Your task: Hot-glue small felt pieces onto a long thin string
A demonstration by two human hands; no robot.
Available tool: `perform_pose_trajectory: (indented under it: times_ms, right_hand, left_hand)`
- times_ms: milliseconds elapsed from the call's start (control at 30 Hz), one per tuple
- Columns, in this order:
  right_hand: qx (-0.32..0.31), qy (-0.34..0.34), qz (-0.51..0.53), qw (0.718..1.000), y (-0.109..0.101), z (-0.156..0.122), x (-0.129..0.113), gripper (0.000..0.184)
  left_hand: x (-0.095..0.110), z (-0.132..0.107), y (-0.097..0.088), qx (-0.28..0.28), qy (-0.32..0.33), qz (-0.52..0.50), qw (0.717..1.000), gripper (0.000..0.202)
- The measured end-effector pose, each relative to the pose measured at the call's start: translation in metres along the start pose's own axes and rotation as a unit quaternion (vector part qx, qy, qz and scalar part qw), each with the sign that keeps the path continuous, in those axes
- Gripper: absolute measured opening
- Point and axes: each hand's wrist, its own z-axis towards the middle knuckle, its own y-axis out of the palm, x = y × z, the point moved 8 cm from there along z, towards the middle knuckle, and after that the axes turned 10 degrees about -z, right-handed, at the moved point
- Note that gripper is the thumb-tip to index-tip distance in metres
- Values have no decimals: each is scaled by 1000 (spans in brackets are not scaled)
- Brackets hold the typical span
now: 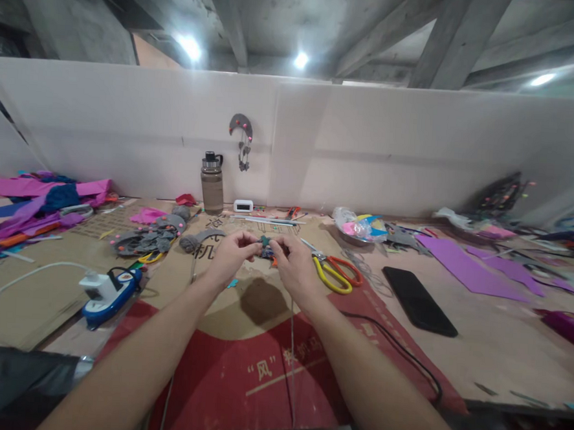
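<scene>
Over the middle of the work table, both of my hands pinch a small dark green piece (pixel 264 241), which looks like felt or cloth. My left hand (pixel 238 254) has thumb and fingers closed at its left side. On the other side my right hand (pixel 294 262) is closed too, its fingertips close to the left ones. Small dark and orange bits show just under the fingertips, too small to name. A thin grey cord (pixel 291 351) runs down from near my right hand. Right of that hand lie scissors (pixel 334 275) with yellow and orange handle loops.
Cardboard (pixel 231 325) covers the table under my hands. A black phone (pixel 418 301), purple sheets (pixel 468 268) and a bowl (pixel 358 235) are to the right. Leftward are a power strip (pixel 111 301), grey felt pieces (pixel 149 236) and coloured scraps (pixel 39 206). A bottle (pixel 212 184) stands behind.
</scene>
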Motion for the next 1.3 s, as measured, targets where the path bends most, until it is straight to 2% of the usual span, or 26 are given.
perform_pose_trajectory:
  times_ms: [167, 367, 500, 567, 667, 733, 800, 867, 967, 1100, 1200, 1300]
  right_hand:
    - [14, 51, 27, 998, -1, 2, 13, 29]
    - [5, 78, 90, 993, 3, 3, 18, 27]
    - [-27, 136, 133, 981, 11, 2, 27, 30]
    - [-42, 143, 141, 979, 12, 3, 29, 31]
    - [-27, 69, 73, 995, 2, 9, 20, 27]
    - [-36, -16, 4, 999, -1, 10, 7, 23]
    - [-68, -89, -58, 992, 3, 7, -5, 23]
    - [-100, -132, -111, 980, 8, 3, -12, 24]
    - [-125, -159, -180, 963, 13, -2, -17, 24]
    - [-127, -190, -240, 943, 16, -5, -21, 22]
    - [-126, -217, -253, 934, 18, -7, -24, 21]
    - [-131, -221, -230, 939, 19, -8, -23, 21]
  left_hand:
    - [3, -3, 2, 14, 24, -7, 1000, 19]
    - [9, -8, 10, 2, 31, 27, 999, 18]
    - [6, -8, 12, -14, 32, 32, 999, 18]
    - [6, -7, 14, -39, 30, 38, 998, 18]
    - [4, -6, 17, -101, -6, 45, 994, 21]
    - [5, -2, 11, -94, -24, 30, 995, 21]
    - [7, 0, 6, -94, -33, 32, 994, 24]
    - [9, 2, 4, -110, -32, 68, 991, 26]
    - [9, 1, 3, -133, -40, 117, 983, 21]
    - [4, -1, 4, -151, -74, 110, 980, 18]
    - [1, -2, 4, -162, -90, 106, 977, 18]
    - [-1, -3, 4, -173, -102, 99, 975, 18]
